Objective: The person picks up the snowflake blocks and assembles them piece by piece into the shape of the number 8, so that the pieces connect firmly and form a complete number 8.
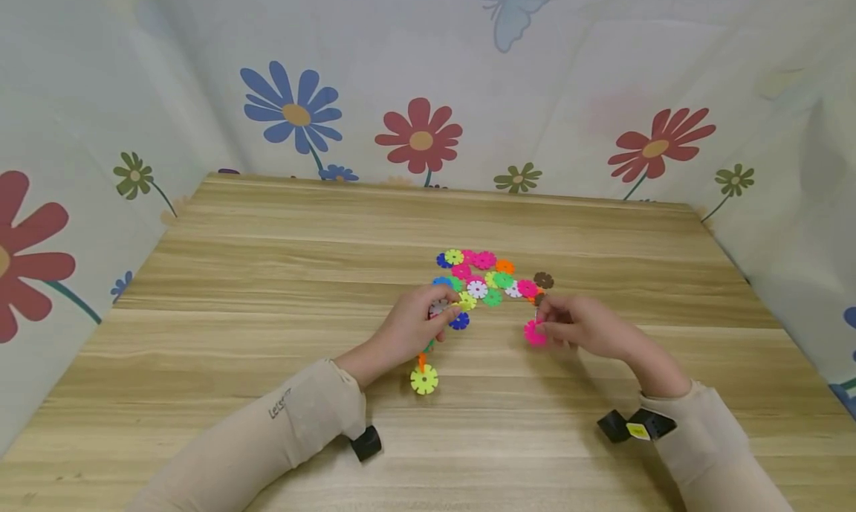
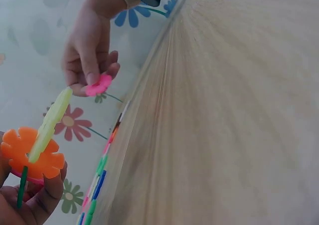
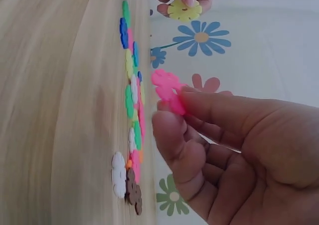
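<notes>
My left hand (image 1: pixel 408 322) grips a small chain of notched plastic discs joined at their slots. A yellow disc (image 1: pixel 424 380) hangs at its lower end, fixed to an orange disc (image 2: pixel 50 164). A green disc (image 2: pixel 22 187) and a bit of pink also show there, partly hidden by the fingers. Over to the right, my right hand (image 1: pixel 591 326) pinches a single pink disc (image 3: pixel 167 88) between thumb and fingertips. The pink disc is apart from the chain, above the table.
Behind and between the hands lies a loose pile of many-coloured discs, among them a white disc (image 1: pixel 477 289), a dark blue disc (image 1: pixel 458 320) and a brown disc (image 1: pixel 544 280). They rest on a wooden table (image 1: pixel 267 244). A flowered cloth (image 1: pixel 568 73) hangs behind it.
</notes>
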The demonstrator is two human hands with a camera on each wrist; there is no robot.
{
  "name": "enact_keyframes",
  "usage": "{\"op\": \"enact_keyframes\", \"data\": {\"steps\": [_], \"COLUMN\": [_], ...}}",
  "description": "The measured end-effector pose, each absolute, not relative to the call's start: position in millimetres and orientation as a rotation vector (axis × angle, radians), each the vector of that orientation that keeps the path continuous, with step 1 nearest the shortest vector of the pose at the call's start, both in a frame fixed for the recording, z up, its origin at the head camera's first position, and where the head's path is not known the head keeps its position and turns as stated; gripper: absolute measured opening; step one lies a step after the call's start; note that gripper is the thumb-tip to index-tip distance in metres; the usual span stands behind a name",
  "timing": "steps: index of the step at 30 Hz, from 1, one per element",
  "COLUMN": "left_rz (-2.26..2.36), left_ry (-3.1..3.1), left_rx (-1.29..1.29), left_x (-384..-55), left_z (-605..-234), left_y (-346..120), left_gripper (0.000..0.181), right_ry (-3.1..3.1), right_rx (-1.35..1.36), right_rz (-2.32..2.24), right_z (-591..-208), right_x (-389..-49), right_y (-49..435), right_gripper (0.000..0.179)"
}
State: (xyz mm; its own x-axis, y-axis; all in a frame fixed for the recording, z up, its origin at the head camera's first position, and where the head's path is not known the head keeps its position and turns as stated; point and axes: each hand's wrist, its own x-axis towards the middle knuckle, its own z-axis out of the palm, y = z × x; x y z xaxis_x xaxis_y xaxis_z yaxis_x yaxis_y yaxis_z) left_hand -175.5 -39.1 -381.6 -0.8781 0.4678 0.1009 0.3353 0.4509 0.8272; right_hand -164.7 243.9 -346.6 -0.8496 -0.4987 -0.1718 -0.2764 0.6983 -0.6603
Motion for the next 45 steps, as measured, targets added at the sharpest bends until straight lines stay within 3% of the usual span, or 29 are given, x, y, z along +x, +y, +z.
{"op": "enact_keyframes", "data": {"steps": [16,35,45], "left_rz": [1.380,1.390,1.304], "left_ry": [2.535,2.544,2.658], "left_rx": [0.702,0.765,0.845], "left_x": [-174.2,-174.0,-171.3], "left_z": [-379.6,-381.4,-384.7], "left_y": [-37.4,-36.9,-36.5], "left_gripper": [0.014,0.009,0.018], "right_ry": [2.484,2.418,2.256], "right_rx": [-0.487,-0.388,-0.282], "right_rz": [-1.431,-1.625,-1.799], "right_z": [-354.3,-364.6,-378.6], "right_x": [-174.6,-170.0,-165.6], "right_y": [195.1,172.2,160.8], "right_gripper": [0.015,0.018,0.017]}}
